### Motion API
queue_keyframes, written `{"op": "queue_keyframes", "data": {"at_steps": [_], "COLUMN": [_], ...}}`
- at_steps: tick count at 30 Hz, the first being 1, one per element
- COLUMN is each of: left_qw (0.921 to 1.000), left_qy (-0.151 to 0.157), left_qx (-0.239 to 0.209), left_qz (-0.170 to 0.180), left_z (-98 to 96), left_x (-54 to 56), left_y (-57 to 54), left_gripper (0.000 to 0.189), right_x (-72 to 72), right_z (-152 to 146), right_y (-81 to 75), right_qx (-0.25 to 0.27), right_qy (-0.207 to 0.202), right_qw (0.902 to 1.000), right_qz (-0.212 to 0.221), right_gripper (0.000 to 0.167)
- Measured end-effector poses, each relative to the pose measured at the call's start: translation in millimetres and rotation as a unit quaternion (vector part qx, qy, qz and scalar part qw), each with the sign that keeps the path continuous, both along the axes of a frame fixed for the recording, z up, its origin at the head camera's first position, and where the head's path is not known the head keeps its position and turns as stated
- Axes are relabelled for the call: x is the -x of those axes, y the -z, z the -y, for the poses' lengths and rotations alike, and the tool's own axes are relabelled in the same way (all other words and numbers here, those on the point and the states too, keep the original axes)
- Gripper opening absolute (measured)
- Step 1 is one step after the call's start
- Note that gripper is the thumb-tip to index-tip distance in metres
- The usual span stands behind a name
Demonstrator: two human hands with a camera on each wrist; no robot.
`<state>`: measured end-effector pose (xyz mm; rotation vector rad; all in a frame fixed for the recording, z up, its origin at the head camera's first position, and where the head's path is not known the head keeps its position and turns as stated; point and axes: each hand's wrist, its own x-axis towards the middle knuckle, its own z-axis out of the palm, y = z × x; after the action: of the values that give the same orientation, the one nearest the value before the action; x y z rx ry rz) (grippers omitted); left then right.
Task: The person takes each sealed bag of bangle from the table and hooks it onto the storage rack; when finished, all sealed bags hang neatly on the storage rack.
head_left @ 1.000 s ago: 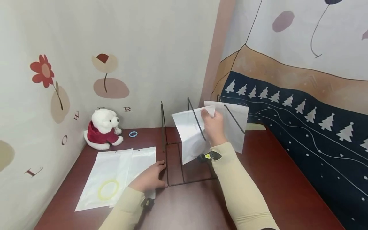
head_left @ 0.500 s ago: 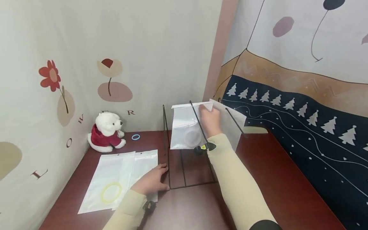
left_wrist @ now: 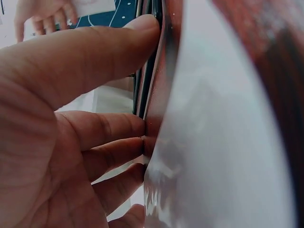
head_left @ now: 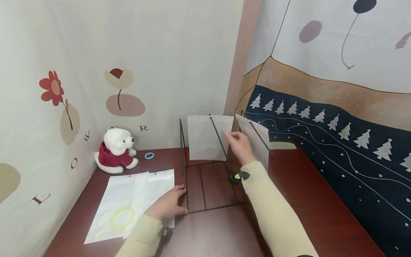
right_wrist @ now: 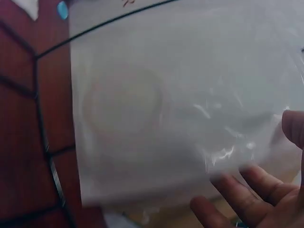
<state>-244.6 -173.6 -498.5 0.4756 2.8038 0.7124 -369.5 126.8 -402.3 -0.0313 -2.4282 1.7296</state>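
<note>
A black wire rack [head_left: 203, 189] stands on the table. My left hand [head_left: 167, 203] rests at its front left corner; in the left wrist view the thumb touches the dark wire and the fingertips [left_wrist: 135, 124] meet the tabletop, spread apart. A white plastic bag [head_left: 205, 137] stands upright in the rack, with the middle divider wire crossing in front of it. A faint ring shape shows through this bag in the right wrist view. My right hand [head_left: 240, 146] is by the bag's right edge, thumb and fingers apart. Another white bag [head_left: 261, 142] leans behind the right divider.
Two flat white bags [head_left: 135, 185] overlap left of the rack, one showing a yellow ring [head_left: 122, 218]. A white plush bear [head_left: 117, 150] in a red outfit sits at the back left beside a light blue ring [head_left: 149, 156]. Printed curtains hang behind the table.
My right hand has let go of the bag and drawn slightly back. The bag has straightened, its folded top corner now flat. My left hand has stayed at the rack's corner.
</note>
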Motion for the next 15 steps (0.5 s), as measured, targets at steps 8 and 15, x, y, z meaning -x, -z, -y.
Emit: {"op": "queue_keyframes", "data": {"at_steps": [8,15], "left_qw": [1.0,1.0], "left_qy": [-0.006,0.001], "left_qx": [-0.002,-0.006], "left_qz": [0.006,0.006], "left_z": [3.2,1.6], "left_x": [-0.7,0.8], "left_y": [3.0,6.4], "left_gripper": [0.082,0.082], "right_x": [-29.3,-58.5], "right_z": [-43,-83], "right_y": [24.8,52.8], "right_qx": [-0.065,-0.159], "right_qy": [-0.073,-0.118], "right_qw": [0.9945,0.9787], "right_qz": [0.037,0.054], "right_gripper": [0.054,0.057]}}
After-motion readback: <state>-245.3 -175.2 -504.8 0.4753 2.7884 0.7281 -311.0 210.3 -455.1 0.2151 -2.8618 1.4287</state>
